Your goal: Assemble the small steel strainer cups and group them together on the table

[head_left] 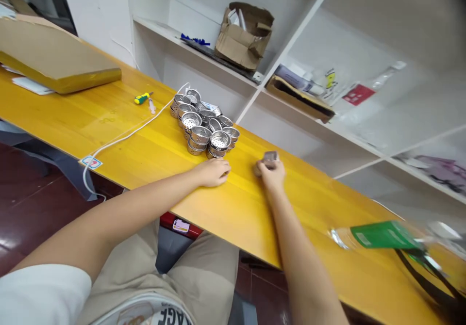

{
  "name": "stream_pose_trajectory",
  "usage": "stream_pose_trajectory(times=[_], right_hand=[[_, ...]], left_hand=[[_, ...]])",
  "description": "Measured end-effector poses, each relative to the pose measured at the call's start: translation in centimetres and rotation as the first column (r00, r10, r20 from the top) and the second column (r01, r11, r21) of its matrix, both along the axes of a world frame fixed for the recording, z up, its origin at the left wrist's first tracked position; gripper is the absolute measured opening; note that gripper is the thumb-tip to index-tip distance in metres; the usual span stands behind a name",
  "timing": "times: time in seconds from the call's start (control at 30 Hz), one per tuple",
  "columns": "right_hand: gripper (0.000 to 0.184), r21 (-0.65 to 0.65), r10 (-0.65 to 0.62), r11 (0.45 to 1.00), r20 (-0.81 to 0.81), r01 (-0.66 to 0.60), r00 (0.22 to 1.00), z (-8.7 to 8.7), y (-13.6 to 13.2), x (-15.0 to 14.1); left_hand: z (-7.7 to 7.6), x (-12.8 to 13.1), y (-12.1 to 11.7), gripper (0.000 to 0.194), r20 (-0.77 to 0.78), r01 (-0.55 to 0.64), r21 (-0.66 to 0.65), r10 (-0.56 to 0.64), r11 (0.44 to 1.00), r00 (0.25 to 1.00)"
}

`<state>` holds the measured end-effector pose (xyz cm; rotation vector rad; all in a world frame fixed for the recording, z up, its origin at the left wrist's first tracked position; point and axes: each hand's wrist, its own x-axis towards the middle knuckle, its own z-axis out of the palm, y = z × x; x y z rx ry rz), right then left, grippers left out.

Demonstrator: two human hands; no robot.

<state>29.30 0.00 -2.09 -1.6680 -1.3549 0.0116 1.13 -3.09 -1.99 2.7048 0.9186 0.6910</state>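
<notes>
Stacks of small perforated metal cups (201,135) stand grouped on the yellow table, several of them together. Just in front of the nearest stack, my left hand (214,172) rests on the tabletop with its fingers curled closed. I see nothing held in it. To the right, apart from the stacks, my right hand (274,173) is closed on a small metal cup (270,156), slightly blurred. My fingers cover part of this cup, and a second greyish-brown edge shows at their left side; I cannot tell whether it is another cup.
A flat cardboard box (61,56) lies at the left, near a green-yellow screwdriver (142,98) and a small syringe (152,105). A white cable (127,135) crosses the table. Rightward lies a green-labelled bottle (384,235). White shelves (204,56) behind hold an open carton (243,36).
</notes>
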Motion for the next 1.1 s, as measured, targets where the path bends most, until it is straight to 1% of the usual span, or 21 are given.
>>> stream_pose_trajectory(times=[0.07, 0.13, 0.2, 0.27, 0.33, 0.43, 0.53, 0.6, 0.73, 0.8, 0.83, 0.9, 0.97, 1.03, 1.1], right_hand=[[0.024, -0.004, 0.064, 0.998, -0.031, -0.064, 0.998, 0.3, -1.1, -4.5], [0.029, 0.013, 0.113, 0.994, -0.046, -0.112, 0.993, 0.6, -1.8, -8.1], [0.032, 0.044, 0.103, 0.994, -0.079, -0.100, 0.992, 0.9, -2.1, -10.4], [0.034, 0.069, 0.083, 0.995, -0.141, -0.074, 0.987, 0.9, -2.2, -11.3], [0.035, 0.079, 0.091, 0.994, -0.170, -0.078, 0.981, 0.7, -2.2, -11.1], [0.037, 0.079, 0.133, 0.990, -0.237, -0.118, 0.962, 0.3, -2.3, -10.0], [0.043, 0.073, 0.178, 0.984, -0.426, -0.162, 0.887, 0.4, -2.3, -9.6], [0.046, 0.070, 0.209, 0.977, -0.500, -0.201, 0.841, 0.5, -2.4, -9.8], [0.043, 0.074, 0.293, 0.954, -0.440, -0.290, 0.849, 0.7, -2.5, -10.3], [0.044, 0.077, 0.314, 0.947, -0.431, -0.312, 0.846, 0.7, -2.6, -10.1], [0.045, 0.080, 0.312, 0.948, -0.433, -0.309, 0.846, 0.7, -2.6, -9.8], [0.045, 0.091, 0.280, 0.960, -0.411, -0.266, 0.867, 0.9, -2.5, -9.0], [0.043, 0.103, 0.202, 0.979, -0.350, -0.177, 0.915, 1.0, -2.3, -7.9], [0.042, 0.101, 0.094, 0.993, -0.282, -0.068, 0.955, 1.2, -2.0, -6.6], [0.041, 0.081, 0.001, 0.997, -0.249, 0.019, 0.969, 1.2, -1.6, -5.6]], left_hand=[[0.1, 0.3, -0.2, 0.022, 0.006, -0.010, -0.024, 0.010, 1.000, 1.000], [0.4, 0.8, -0.5, 0.040, 0.027, -0.039, -0.054, 0.040, 0.998, 0.999], [0.7, 1.5, -0.7, 0.062, 0.069, -0.102, -0.110, 0.110, 0.989, 0.992], [1.1, 2.3, -0.6, 0.073, 0.139, -0.178, -0.163, 0.201, 0.971, 0.970], [1.3, 3.2, -0.2, 0.077, 0.192, -0.216, -0.188, 0.251, 0.958, 0.949], [1.0, 4.3, 0.5, 0.074, 0.254, -0.178, -0.196, 0.225, 0.964, 0.941], [0.3, 5.1, 0.9, 0.065, 0.351, -0.108, -0.209, 0.177, 0.972, 0.919], [0.0, 5.1, 0.9, 0.063, 0.421, -0.089, -0.217, 0.176, 0.972, 0.890], [-0.2, 4.4, 1.0, 0.058, 0.449, -0.084, -0.255, 0.195, 0.963, 0.872], [-0.1, 4.0, 1.0, 0.062, 0.441, -0.089, -0.265, 0.202, 0.960, 0.875], [-0.1, 3.9, 1.0, 0.067, 0.431, -0.096, -0.269, 0.209, 0.958, 0.878], [-0.1, 3.8, 0.9, 0.080, 0.402, -0.116, -0.274, 0.223, 0.955, 0.888], [-0.1, 3.7, 0.9, 0.089, 0.381, -0.120, -0.256, 0.214, 0.959, 0.899], [-0.2, 3.7, 0.9, 0.087, 0.381, -0.102, -0.217, 0.180, 0.971, 0.907], [-0.3, 3.8, 1.1, 0.074, 0.383, -0.075, -0.183, 0.141, 0.980, 0.913]])
